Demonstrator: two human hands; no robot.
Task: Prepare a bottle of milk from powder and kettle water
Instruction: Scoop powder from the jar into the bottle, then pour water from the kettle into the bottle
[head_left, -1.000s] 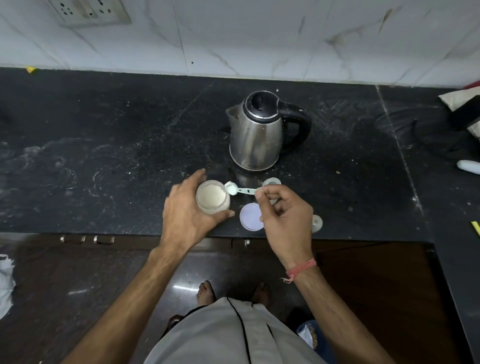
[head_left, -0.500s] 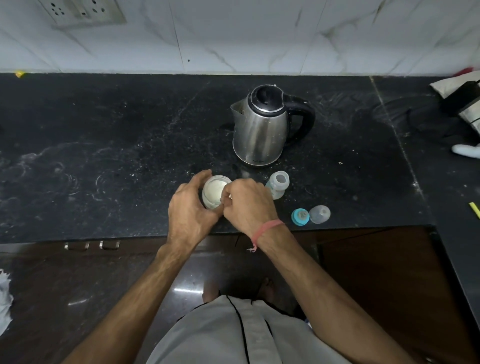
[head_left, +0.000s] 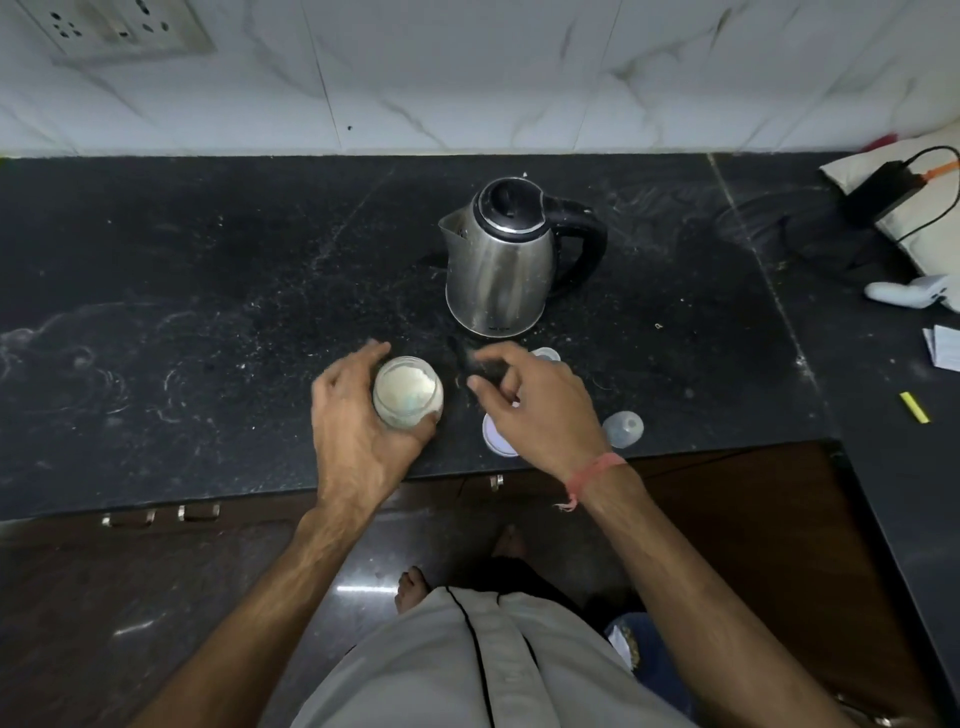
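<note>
My left hand (head_left: 358, 431) grips an open glass jar of white milk powder (head_left: 408, 392) standing near the counter's front edge. My right hand (head_left: 535, 405) hovers just right of the jar, blurred, with thumb and forefinger apart and nothing visible between them. It hides most of the baby bottle (head_left: 546, 355), of which only the rim shows behind the fingers. The steel kettle (head_left: 498, 260) with a black lid and handle stands behind both hands. A white round lid (head_left: 493, 439) lies under my right wrist. No scoop is in sight.
A clear bottle cap (head_left: 623, 428) lies right of my right hand. At the far right are a black adapter with cables (head_left: 878, 197), a white device (head_left: 909, 293) and paper slips (head_left: 943, 348). The black counter (head_left: 208, 312) ends at a front edge above dark drawers.
My right hand brought the scoop to the jar mouth, then pulled away to the right; the scoop is no longer visible. My left hand has kept its grip on the jar.
</note>
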